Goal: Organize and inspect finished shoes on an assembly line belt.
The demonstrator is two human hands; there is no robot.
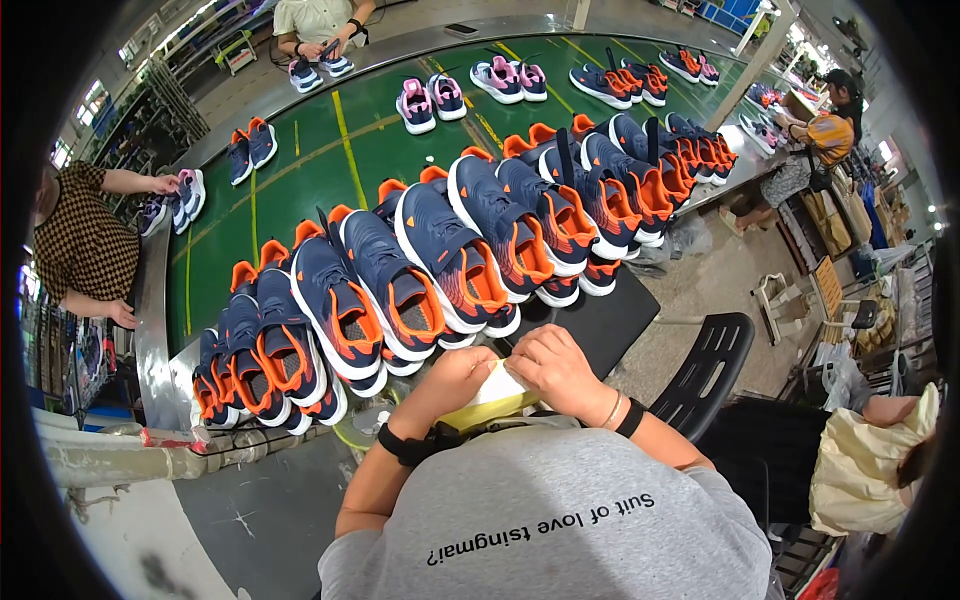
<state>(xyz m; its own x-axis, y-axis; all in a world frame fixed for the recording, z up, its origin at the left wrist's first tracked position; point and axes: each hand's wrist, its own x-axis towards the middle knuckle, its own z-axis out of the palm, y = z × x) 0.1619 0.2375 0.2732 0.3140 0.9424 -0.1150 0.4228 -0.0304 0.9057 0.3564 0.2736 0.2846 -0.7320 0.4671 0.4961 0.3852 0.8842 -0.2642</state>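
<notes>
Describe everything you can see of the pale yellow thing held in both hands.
The pale yellow piece looks like a thin, flat, flexible sheet or pad with a lighter cream upper face. It is mostly hidden: the left hand covers its left end, the right hand its top right. It lies tilted, just before the row of navy-and-orange shoes.
</notes>
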